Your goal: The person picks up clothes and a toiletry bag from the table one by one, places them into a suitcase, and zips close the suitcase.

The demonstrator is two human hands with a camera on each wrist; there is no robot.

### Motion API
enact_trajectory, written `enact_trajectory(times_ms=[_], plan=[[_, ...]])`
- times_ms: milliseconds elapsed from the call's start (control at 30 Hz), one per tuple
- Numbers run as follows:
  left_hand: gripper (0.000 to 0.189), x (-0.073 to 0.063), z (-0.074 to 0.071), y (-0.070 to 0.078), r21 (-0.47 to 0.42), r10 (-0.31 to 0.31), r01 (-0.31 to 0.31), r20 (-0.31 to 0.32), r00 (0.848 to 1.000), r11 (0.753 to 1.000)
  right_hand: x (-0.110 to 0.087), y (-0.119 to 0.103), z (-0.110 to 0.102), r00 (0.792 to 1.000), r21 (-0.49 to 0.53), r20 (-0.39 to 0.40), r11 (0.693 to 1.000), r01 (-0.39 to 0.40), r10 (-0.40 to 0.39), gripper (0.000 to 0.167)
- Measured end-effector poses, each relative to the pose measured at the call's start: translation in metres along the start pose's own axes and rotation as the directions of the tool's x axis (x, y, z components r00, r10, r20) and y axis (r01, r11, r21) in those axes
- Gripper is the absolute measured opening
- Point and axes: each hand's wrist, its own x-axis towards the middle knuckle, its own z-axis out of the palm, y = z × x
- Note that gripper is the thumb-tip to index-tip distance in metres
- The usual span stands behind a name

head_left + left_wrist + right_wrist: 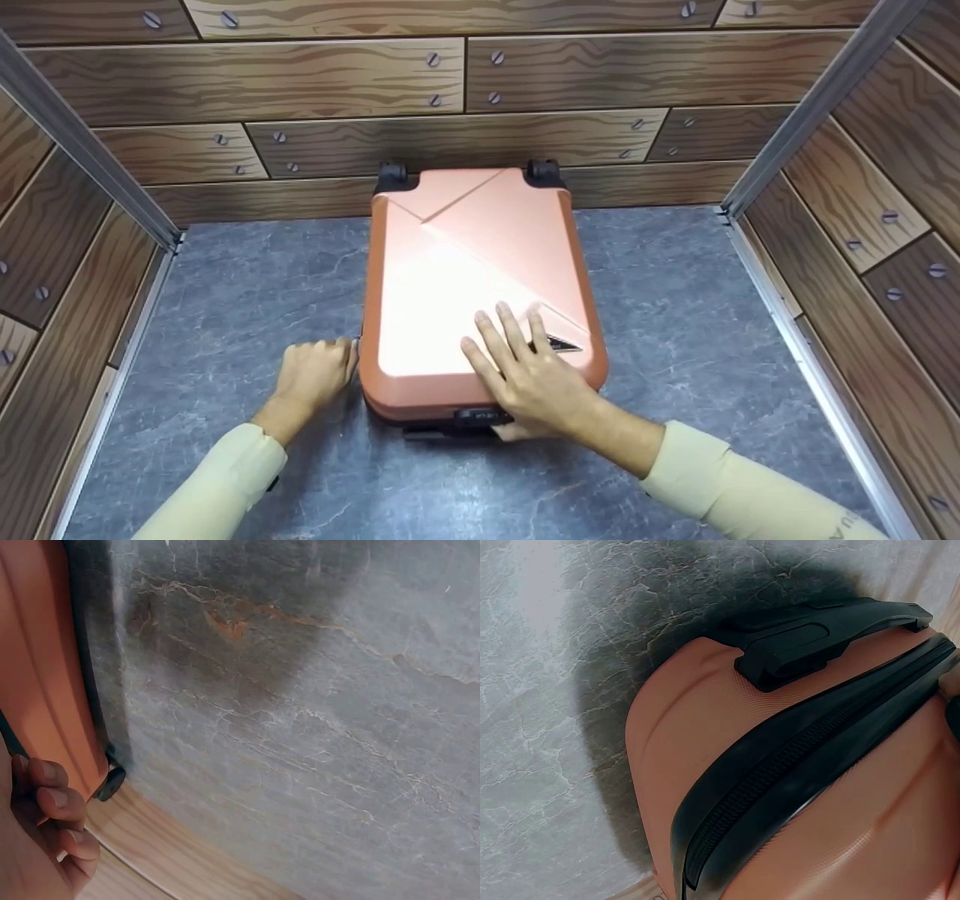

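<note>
A rose-gold hard-shell suitcase (465,277) lies flat on the floor, wheels toward the back wall. At its left side my left hand (316,371) pinches the zipper pull with curled fingers; the pull is mostly hidden by the hand. In the left wrist view, those curled fingers (60,802) sit close against the orange side. My right hand (536,382) rests on the lid's front right corner, fingers spread and straight, thumb over the front edge beside the black lock (480,417). The right wrist view shows the black zipper (780,757) and the carry handle (795,645).
Grey marbled floor (675,322) surrounds the suitcase. Wood-patterned panels (360,75) rise behind and on both sides, with metal frame rails (814,390) along the edges. The suitcase's black wheels (543,172) are close to the back panel.
</note>
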Motion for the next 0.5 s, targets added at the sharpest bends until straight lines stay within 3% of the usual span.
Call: enact_trajectory(times_ms=[133, 267, 500], plan=[[0.035, 0.004, 0.0, 0.0, 0.017, -0.021, 0.02, 0.01, 1.0, 1.0, 0.0, 0.0, 0.001, 1.0, -0.012, -0.019, 1.0, 0.002, -0.002, 0.125], [0.035, 0.009, -0.001, 0.0, 0.034, -0.065, 0.063, 0.062, 0.996, 0.997, 0.0, 0.0, 0.002, 0.999, -0.028, -0.036, 1.0, 0.003, -0.004, 0.124], [0.037, 0.016, -0.005, 0.007, 0.031, -0.156, 0.153, 0.157, 0.975, 0.988, 0.0, 0.0, 0.002, 0.999, -0.024, -0.038, 1.0, 0.005, -0.006, 0.126]])
